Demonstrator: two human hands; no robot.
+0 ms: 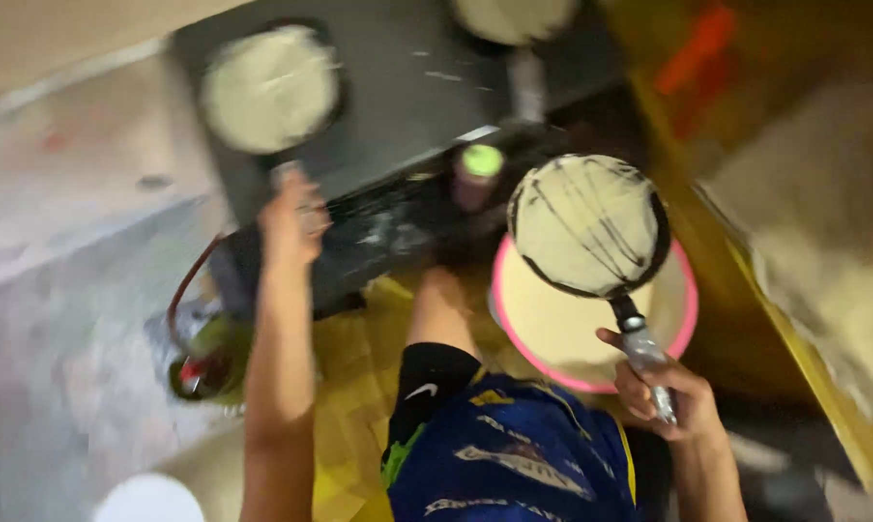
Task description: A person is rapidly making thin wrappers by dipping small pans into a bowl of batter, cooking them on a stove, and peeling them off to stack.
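My right hand (664, 391) grips the metal handle of a round black pan (588, 224) coated with pale batter, held over a pink-rimmed basin (683, 319) of batter. My left hand (291, 217) reaches up and holds the handle of a second pan (270, 89), also covered in pale batter, which rests on the dark stove top (407, 106). A third batter-covered pan (514, 17) sits at the stove's far edge. The picture is blurred by motion.
A bottle with a green cap (478, 172) stands at the stove's front. A green gas cylinder with a red hose (204, 358) sits lower left. My knee (441, 309) and blue shorts (514, 454) fill the bottom centre. A white round object (148, 498) lies bottom left.
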